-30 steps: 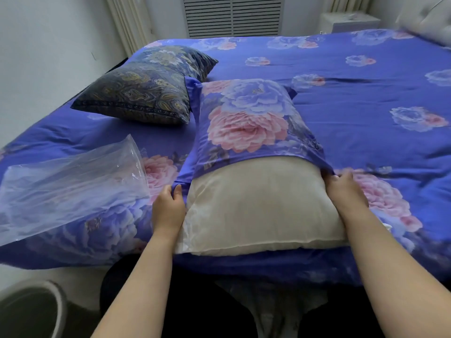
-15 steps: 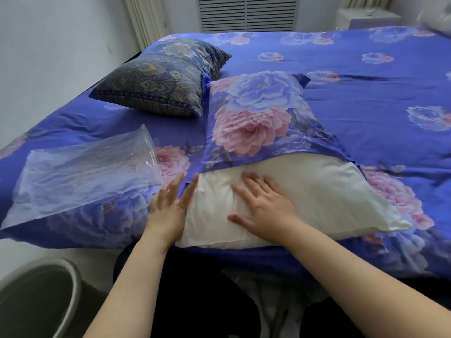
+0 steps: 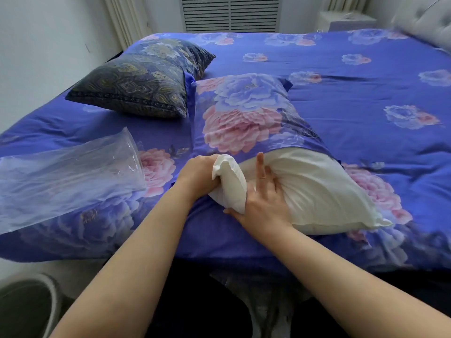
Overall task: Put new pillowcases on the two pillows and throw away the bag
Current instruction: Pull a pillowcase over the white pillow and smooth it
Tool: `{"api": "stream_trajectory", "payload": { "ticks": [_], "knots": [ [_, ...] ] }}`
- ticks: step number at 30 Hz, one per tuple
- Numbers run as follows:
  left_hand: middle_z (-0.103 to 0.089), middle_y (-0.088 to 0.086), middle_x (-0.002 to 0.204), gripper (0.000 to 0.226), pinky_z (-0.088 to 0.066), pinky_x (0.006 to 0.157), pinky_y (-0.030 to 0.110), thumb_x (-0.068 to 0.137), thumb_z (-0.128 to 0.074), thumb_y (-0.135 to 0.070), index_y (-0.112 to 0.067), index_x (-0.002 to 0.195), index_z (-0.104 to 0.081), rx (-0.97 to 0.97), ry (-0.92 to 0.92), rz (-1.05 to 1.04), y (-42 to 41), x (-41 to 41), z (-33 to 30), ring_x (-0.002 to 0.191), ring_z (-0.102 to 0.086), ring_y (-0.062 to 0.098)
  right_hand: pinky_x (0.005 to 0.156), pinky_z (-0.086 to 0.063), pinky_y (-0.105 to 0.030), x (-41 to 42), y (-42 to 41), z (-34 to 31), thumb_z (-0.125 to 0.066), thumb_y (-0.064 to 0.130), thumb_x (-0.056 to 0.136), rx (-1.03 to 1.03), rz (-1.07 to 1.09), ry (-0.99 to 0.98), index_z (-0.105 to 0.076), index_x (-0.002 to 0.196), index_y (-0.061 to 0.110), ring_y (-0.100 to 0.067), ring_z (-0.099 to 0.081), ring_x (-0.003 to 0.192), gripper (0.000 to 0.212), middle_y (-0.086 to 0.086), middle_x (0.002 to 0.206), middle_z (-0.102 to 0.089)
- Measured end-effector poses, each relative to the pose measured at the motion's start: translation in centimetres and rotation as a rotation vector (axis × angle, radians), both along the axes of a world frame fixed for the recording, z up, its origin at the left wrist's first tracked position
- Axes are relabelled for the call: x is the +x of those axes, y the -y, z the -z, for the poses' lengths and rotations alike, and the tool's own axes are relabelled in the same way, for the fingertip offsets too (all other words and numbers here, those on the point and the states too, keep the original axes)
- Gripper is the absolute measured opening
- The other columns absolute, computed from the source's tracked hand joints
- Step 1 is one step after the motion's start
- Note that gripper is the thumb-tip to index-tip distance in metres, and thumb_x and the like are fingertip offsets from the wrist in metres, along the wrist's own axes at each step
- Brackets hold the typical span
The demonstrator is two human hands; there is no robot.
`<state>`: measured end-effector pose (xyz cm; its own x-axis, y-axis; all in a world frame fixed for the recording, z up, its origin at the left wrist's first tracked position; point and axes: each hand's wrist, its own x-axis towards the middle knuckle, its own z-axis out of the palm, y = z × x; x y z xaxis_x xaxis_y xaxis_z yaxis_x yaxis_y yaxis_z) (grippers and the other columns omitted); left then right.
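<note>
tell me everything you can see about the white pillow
The white pillow is soft, plain cream fabric, lying on the bed near its front edge. Its far half sits inside the floral pillowcase; the near half is bare. The left hand grips its bunched near-left corner, and the right hand presses beside it, creasing the cloth.

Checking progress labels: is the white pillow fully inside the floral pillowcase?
No, the near end of the white pillow still sticks out of the floral pillowcase, bunched between the left hand and right hand.
</note>
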<state>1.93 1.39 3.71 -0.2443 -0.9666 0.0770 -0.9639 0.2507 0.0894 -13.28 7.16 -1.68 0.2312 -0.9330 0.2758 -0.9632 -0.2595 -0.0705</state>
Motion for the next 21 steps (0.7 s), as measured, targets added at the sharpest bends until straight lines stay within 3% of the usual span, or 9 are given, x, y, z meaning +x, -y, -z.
{"api": "stream_trajectory", "payload": {
  "ticks": [2,3,6,8,11,14,16,18,21],
  "knots": [
    [-0.061,0.014,0.121,0.032,-0.039,0.078,0.035,0.093,-0.038,-0.015,-0.008,0.119,-0.055,0.065,-0.044,-0.071,1.6,-0.6,-0.4,0.108,-0.056,0.034,0.068,-0.049,-0.033,-0.2,1.8,-1.8,-0.068,0.059,0.068,-0.024,-0.001,0.045,-0.067,0.099,0.009,-0.036,-0.067,0.083,0.058,-0.027,0.153,-0.008],
    [-0.060,0.016,0.122,0.033,-0.040,0.079,0.037,0.094,-0.036,-0.016,-0.006,0.120,-0.055,0.094,-0.067,-0.107,2.4,-0.7,-0.4,0.108,-0.056,0.035,0.067,-0.046,-0.032,-0.5,2.9,-2.7,-0.061,0.058,0.076,0.020,0.004,0.043,-0.065,0.108,0.012,-0.035,-0.067,0.083,0.056,-0.024,0.155,-0.009],
    [-0.059,0.022,0.117,0.030,-0.041,0.079,0.041,0.094,-0.041,-0.023,-0.007,0.115,-0.055,0.029,-0.307,-0.244,3.4,-0.8,0.0,0.104,-0.055,0.040,0.089,-0.045,-0.039,-1.8,6.9,-4.2,-0.038,0.060,0.088,0.217,-0.008,0.056,-0.050,0.131,0.026,-0.034,-0.058,0.108,0.056,-0.012,0.145,-0.041],
    [-0.059,0.021,0.111,0.026,-0.041,0.079,0.042,0.093,-0.050,-0.026,-0.008,0.111,-0.053,-0.263,-0.548,-0.259,2.3,-0.5,0.8,0.100,-0.055,0.039,0.096,-0.043,-0.043,-2.8,9.4,-5.3,-0.028,0.063,0.087,0.310,0.026,0.123,-0.051,0.129,0.032,-0.032,-0.055,0.115,0.057,-0.007,0.132,-0.057],
    [-0.058,0.015,0.095,0.012,-0.043,0.075,0.041,0.088,-0.060,-0.015,-0.009,0.095,-0.053,-0.750,-0.465,-0.022,-0.6,-0.4,3.7,0.086,-0.052,0.033,0.096,-0.042,-0.040,-4.4,12.3,-6.6,-0.034,0.061,0.089,0.424,0.107,0.247,-0.058,0.124,0.025,-0.032,-0.055,0.115,0.056,-0.010,0.126,-0.060],
    [-0.060,0.010,0.087,0.017,-0.045,0.072,0.040,0.090,-0.051,-0.026,-0.011,0.086,-0.058,-0.433,-0.208,0.144,-2.0,-0.4,8.2,0.081,-0.057,0.033,0.093,-0.046,-0.040,-5.1,14.7,-7.3,-0.042,0.066,0.082,0.530,0.167,0.364,-0.062,0.118,0.020,-0.029,-0.061,0.100,0.061,-0.008,0.114,-0.065],
    [-0.059,0.013,0.117,0.042,-0.042,0.094,0.039,0.091,-0.041,-0.041,-0.008,0.110,-0.058,-0.088,-0.123,0.042,-2.0,-0.1,10.3,0.111,-0.055,0.033,0.095,-0.044,-0.041,-5.0,16.1,-7.0,-0.043,0.064,0.082,0.539,0.162,0.372,-0.060,0.120,0.018,-0.028,-0.059,0.101,0.062,-0.007,0.115,-0.064],
    [-0.035,0.011,0.148,0.058,-0.031,0.107,0.036,0.095,-0.038,-0.046,-0.007,0.139,-0.036,0.095,-0.120,-0.056,-1.2,0.1,10.8,0.130,-0.040,0.029,0.096,-0.042,-0.038,-4.9,17.1,-6.8,-0.045,0.058,0.087,0.535,0.164,0.366,-0.058,0.122,0.014,-0.029,-0.057,0.107,0.058,-0.009,0.118,-0.062],
    [-0.013,-0.001,0.158,0.063,-0.037,0.099,0.038,0.098,-0.032,-0.044,-0.016,0.150,-0.011,0.109,-0.031,-0.109,0.1,-0.4,9.9,0.125,-0.038,0.028,0.092,-0.040,-0.036,-4.9,18.6,-6.8,-0.046,0.053,0.089,0.519,0.158,0.337,-0.056,0.124,0.011,-0.030,-0.054,0.111,0.055,-0.011,0.122,-0.060]
  ]
}}
